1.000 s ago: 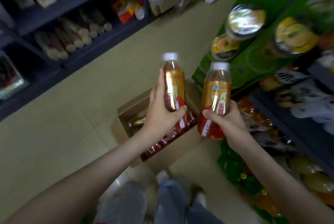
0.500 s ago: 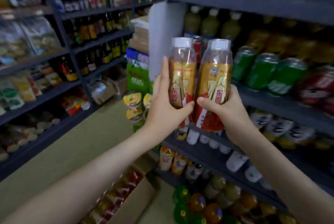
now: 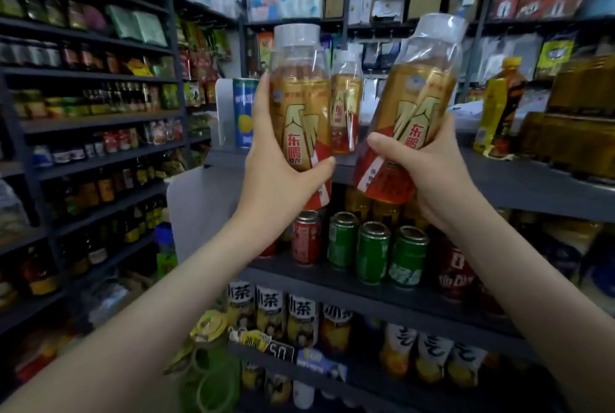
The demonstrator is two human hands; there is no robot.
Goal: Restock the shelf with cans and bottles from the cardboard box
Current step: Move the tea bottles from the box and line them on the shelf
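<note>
My left hand (image 3: 278,173) grips a gold and red labelled drink bottle (image 3: 298,96) with a clear cap, held upright. My right hand (image 3: 429,169) grips a second bottle of the same kind (image 3: 419,103), tilted to the right. Both are raised in front of the upper dark shelf (image 3: 532,179). A third, matching bottle (image 3: 346,106) stands on that shelf between the two held ones. The cardboard box is out of view.
Below the upper shelf stand red cans (image 3: 306,236) and green cans (image 3: 372,251). Lower shelves hold tea bottles (image 3: 269,312). A yellow bottle (image 3: 496,106) and brown cartons (image 3: 582,113) sit on the upper shelf at right. Stocked racks (image 3: 90,119) fill the left side.
Both hands have lifted the two bottles from over the box on the floor up to the upper shelf. The view has swung upward, and the box has left the frame.
</note>
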